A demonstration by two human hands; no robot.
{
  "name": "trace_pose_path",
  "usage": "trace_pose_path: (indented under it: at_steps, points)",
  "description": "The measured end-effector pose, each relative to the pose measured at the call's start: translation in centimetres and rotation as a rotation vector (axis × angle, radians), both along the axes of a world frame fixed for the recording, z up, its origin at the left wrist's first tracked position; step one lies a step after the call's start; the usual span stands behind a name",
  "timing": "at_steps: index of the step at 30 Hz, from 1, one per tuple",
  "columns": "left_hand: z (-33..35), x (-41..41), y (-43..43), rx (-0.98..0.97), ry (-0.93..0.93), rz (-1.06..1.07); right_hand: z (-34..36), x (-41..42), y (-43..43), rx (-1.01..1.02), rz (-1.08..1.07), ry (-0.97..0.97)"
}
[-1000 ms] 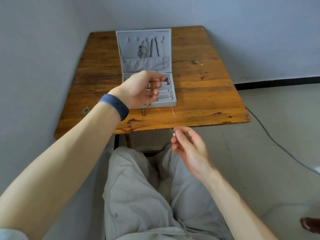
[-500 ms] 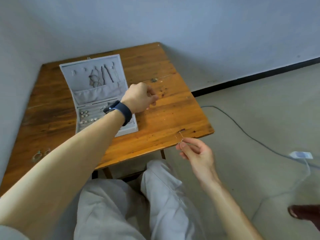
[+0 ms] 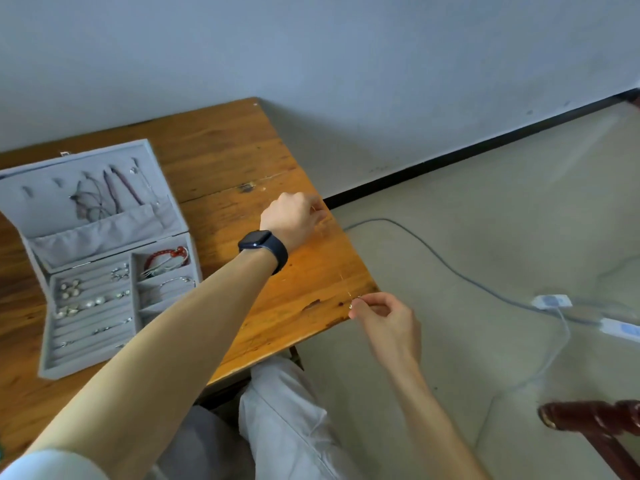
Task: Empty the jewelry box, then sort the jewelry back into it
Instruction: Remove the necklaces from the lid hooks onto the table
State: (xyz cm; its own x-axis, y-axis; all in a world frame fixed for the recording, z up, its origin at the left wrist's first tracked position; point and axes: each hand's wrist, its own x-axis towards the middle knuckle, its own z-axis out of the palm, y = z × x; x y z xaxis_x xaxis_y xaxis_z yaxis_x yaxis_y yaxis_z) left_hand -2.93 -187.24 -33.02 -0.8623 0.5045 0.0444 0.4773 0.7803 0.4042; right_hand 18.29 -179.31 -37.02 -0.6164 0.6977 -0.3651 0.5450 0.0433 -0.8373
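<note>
Between my hands, over the desk point(image 3: 225, 150) corner, a thin chain point(image 3: 347, 287) hangs stretched, left hand point(image 3: 294, 218) curled on its far end, right hand point(image 3: 384, 317) pinching the near end; likely light, limp, tangle-prone, best held by its ends; jewelry box point(image 3: 69, 370) well left of both.

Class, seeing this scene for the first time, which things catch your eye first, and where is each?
An open grey jewelry box sits at the left of the wooden table, a red bracelet bright in its far right compartment. Over the table's right corner, the left hand, dark watch on its wrist, and the right hand pinch a thin chain between them.
</note>
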Motion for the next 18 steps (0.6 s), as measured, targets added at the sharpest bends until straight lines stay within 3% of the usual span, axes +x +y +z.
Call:
trace_pose_path:
  at_steps: [8, 18]
  points:
    - [-3.1, -0.8, 1.6, 0.019, 0.045, -0.051, -1.1, -0.7, 1.0, 0.050, -0.050, -0.032]
    - [-3.4, -1.6, 1.5, 0.210, -0.104, 0.044, -2.7, -0.2, 0.3, -0.194, -0.121, 0.269]
